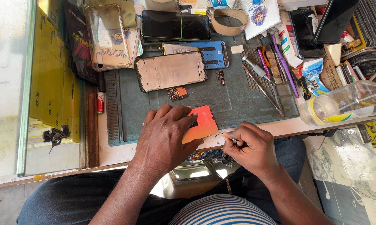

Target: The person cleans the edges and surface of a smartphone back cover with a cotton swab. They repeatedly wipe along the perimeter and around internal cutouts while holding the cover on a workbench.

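Two hands are working at the near edge of a green work mat (125,96). The left hand (167,135) is lying flat on an orange phone back cover (204,123), with its fingers spread and pressing down on it. The cover is sitting on the mat's front edge, partly hidden under the hand. The right hand (248,146) is curled tight, just beside the cover, and its thumb and fingers are pinching a small thin metal tool (226,134). The tool's tip is pointing at the cover's right edge.

Farther back on the mat, a bare phone frame (170,71) is lying flat, and a small circuit board (177,92) is resting just in front of it. A blue phone part (213,54) is peeking out behind the frame. Tweezers and screwdrivers (271,66) are lying on the mat's right side. A clear plastic bottle (346,102) is lying on its side, well apart to the right.
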